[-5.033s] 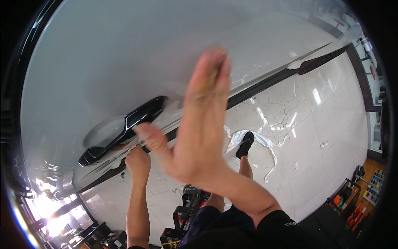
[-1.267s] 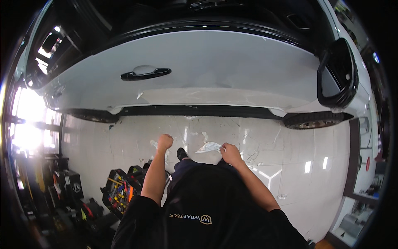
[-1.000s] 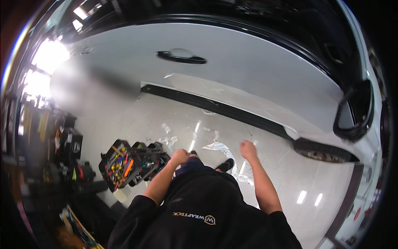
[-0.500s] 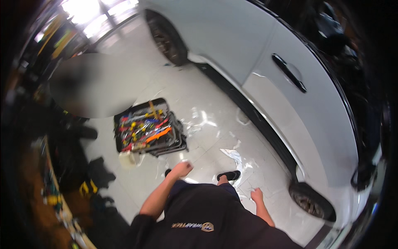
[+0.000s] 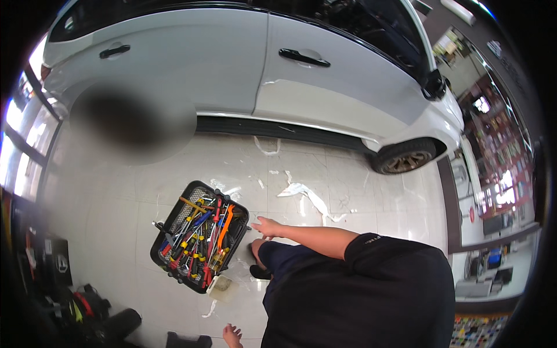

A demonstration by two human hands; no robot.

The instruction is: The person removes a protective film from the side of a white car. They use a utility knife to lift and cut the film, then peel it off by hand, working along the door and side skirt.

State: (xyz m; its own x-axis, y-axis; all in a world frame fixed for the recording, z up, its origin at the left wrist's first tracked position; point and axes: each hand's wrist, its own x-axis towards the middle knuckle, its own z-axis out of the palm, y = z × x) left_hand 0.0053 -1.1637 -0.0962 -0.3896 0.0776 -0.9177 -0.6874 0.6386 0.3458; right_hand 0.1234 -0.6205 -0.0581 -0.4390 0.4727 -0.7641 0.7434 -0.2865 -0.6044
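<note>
My right hand point(image 5: 267, 227) reaches out beside the right edge of a black wheeled tool cart point(image 5: 247, 216), fingers apart and nothing visible in them. The cart's mesh tray is full of hand tools: several red, yellow and black screwdrivers point(image 5: 203, 249), an orange-handled tool point(image 5: 225, 227), and a wooden-handled tool point(image 5: 196, 205) at the far end. At the lower edge, my left hand point(image 5: 232, 334) is partly in view, fingers loosely spread and apparently bare. A pale plastic container point(image 5: 223, 288) sits at the cart's near corner.
A white car point(image 5: 325, 98) with a dark side step point(image 5: 301, 134) stretches across the far side. White film scraps point(image 5: 307, 194) lie on the tiled floor. Black bags and gear point(image 5: 87, 313) stand at lower left, and display shelves point(image 5: 502, 145) at right.
My view has swung right, so the car now spans the top. The tool cart appears closer to my hands, and my right arm now extends toward it.
</note>
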